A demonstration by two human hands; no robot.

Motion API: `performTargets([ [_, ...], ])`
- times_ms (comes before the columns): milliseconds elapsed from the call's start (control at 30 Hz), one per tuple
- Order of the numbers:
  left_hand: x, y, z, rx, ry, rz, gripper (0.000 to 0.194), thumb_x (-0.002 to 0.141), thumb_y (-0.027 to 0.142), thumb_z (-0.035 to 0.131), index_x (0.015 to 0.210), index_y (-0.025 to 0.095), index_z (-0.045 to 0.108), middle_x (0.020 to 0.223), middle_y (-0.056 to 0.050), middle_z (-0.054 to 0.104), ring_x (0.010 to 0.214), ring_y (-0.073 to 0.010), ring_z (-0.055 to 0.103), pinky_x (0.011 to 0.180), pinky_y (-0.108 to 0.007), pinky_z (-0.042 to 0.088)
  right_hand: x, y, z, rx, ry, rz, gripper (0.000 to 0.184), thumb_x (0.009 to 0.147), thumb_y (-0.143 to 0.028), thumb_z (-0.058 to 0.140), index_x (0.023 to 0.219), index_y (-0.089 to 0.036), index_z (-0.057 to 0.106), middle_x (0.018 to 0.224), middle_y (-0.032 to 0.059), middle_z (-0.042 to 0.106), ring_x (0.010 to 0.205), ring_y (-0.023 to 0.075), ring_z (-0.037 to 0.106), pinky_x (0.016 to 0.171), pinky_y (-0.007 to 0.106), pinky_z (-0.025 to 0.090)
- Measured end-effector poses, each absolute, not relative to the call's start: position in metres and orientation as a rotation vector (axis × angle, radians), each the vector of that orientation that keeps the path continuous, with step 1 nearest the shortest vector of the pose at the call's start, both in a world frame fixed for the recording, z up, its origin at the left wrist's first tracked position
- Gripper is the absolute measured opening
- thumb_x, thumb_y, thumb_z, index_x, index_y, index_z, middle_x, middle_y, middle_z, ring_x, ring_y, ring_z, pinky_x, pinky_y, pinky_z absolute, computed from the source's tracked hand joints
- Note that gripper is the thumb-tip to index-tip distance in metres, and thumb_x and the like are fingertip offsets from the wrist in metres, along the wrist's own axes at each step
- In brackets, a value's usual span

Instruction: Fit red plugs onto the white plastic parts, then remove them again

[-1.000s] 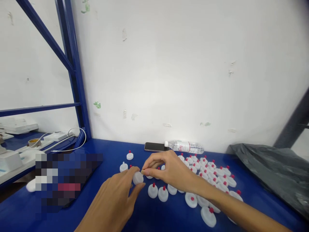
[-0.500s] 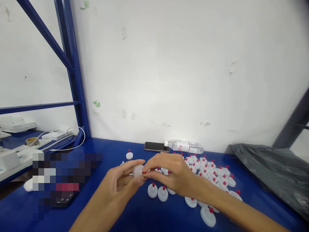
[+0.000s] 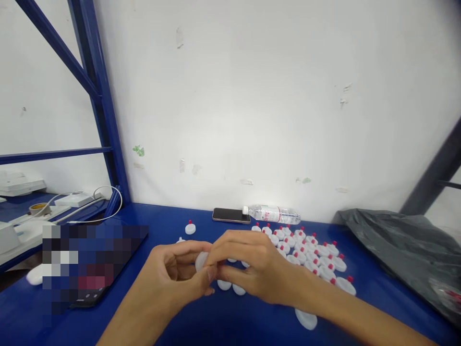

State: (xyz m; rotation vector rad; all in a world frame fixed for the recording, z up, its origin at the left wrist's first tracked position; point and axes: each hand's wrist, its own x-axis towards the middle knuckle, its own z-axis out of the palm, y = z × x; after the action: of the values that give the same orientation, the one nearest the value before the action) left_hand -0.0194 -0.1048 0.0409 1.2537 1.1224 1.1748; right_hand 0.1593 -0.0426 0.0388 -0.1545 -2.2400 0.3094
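My left hand grips a round, translucent white plastic cap by its edge between thumb and fingers. My right hand closes over the other side of the same cap, its thumb and fingertips pinched together and covering the cap's tip. Several white caps with red tips stand in a spread to the right, partly behind my right hand and forearm. Past my left hand is a single red-tipped cap. Close by, a white nozzle-topped piece is mostly hidden by that hand.
At the back of the blue table lie a phone and a clear water bottle. A dark plastic bag covers the right side. A blue metal frame, white cables and white devices are at left.
My right fingers have closed further over the cap, so its red tip no longer shows. My right hand has shifted slightly left and down. The whole view has shifted a little.
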Motion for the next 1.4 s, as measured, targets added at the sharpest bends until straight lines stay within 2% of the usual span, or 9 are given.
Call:
performTargets([
  [200,-0.011,-0.108,0.040,1.277,1.215,1.236,0.032,0.060,0.029,0.083,0.090,0.018,0.080,0.064,0.002,0.068,0.048,-0.0071,0.049,0.039,-0.015,0.046,0.159,-0.044,0.039,-0.152,-2.263,0.303,0.010,0.096,-0.013,0.063,0.097,-0.019,0.070,0.095,0.0041,0.075,0.086,0.0123,0.070,0.079,0.022,0.057],
  [367,-0.012,-0.108,0.040,1.297,1.245,1.216,0.034,0.062,0.032,0.083,0.092,0.017,0.079,0.065,0.001,0.069,0.047,-0.0081,0.048,0.033,-0.014,0.041,0.158,-0.044,0.038,-0.145,-2.241,0.313,0.011,0.095,-0.012,0.062,0.097,-0.018,0.071,0.093,0.0043,0.076,0.086,0.0130,0.071,0.080,0.022,0.057],
  [667,-0.033,-0.088,0.017,1.739,1.620,1.022,0.056,0.091,0.058,0.053,0.134,0.022,0.061,0.101,-0.007,0.077,0.092,-0.0258,0.073,0.071,-0.033,0.060,0.157,-0.041,0.039,-0.611,-2.223,0.444,0.009,0.083,-0.013,0.074,0.090,-0.020,0.073,0.082,-0.0015,0.075,0.074,0.0128,0.068,0.074,0.024,0.051],
  [767,-0.038,-0.079,-0.005,2.061,2.068,0.892,0.050,0.101,0.044,0.036,0.142,0.023,0.055,0.109,-0.011,0.074,0.096,-0.0296,0.072,0.082,-0.042,0.057,0.157,-0.033,0.030,-0.770,-2.314,0.471,0.010,0.084,-0.016,0.072,0.093,-0.022,0.074,0.085,-0.0019,0.075,0.076,0.0136,0.068,0.073,0.024,0.049],
  [867,-0.044,-0.073,-0.024,2.267,2.296,0.390,0.054,0.101,0.020,0.027,0.154,0.026,0.041,0.106,-0.012,0.071,0.081,-0.0298,0.074,0.069,-0.041,0.056,0.154,-0.032,0.018,-0.808,-2.463,0.537,0.011,0.085,-0.019,0.073,0.095,-0.023,0.074,0.086,-0.0017,0.076,0.078,0.0142,0.069,0.071,0.023,0.047],
  [967,-0.046,-0.073,-0.029,2.300,2.302,0.064,0.059,0.100,0.013,0.025,0.156,0.027,0.035,0.110,-0.014,0.068,0.076,-0.0285,0.074,0.064,-0.040,0.056,0.152,-0.036,0.007,-0.782,-2.603,0.493,0.006,0.086,-0.023,0.073,0.092,-0.024,0.074,0.086,-0.0007,0.076,0.082,0.0163,0.069,0.074,0.024,0.045],
  [1167,-0.041,-0.078,-0.013,2.222,2.263,0.030,0.044,0.103,0.021,0.032,0.134,0.025,0.062,0.121,-0.014,0.068,0.097,-0.0321,0.073,0.080,-0.046,0.057,0.156,-0.041,0.011,-0.907,-2.789,0.255,0.007,0.090,-0.024,0.070,0.094,-0.021,0.074,0.091,0.0046,0.076,0.090,0.0212,0.068,0.082,0.030,0.043],
  [1300,-0.036,-0.080,-0.013,2.241,2.289,0.004,0.049,0.102,0.022,0.035,0.150,0.027,0.046,0.127,-0.015,0.066,0.093,-0.0318,0.074,0.079,-0.045,0.057,0.159,-0.035,0.026,-0.943,-2.742,0.214,0.018,0.097,-0.036,0.064,0.097,-0.022,0.074,0.091,0.0046,0.076,0.092,0.0220,0.068,0.081,0.031,0.042],
  [1400,-0.034,-0.081,-0.016,2.262,2.258,-0.008,0.055,0.102,0.022,0.038,0.156,0.031,0.034,0.130,-0.014,0.065,0.089,-0.0306,0.074,0.078,-0.044,0.057,0.151,-0.014,0.031,-0.979,-2.709,0.102,0.021,0.101,-0.024,0.053,0.100,-0.021,0.074,0.085,0.0043,0.076,0.082,0.0192,0.068,0.070,0.029,0.040],
])
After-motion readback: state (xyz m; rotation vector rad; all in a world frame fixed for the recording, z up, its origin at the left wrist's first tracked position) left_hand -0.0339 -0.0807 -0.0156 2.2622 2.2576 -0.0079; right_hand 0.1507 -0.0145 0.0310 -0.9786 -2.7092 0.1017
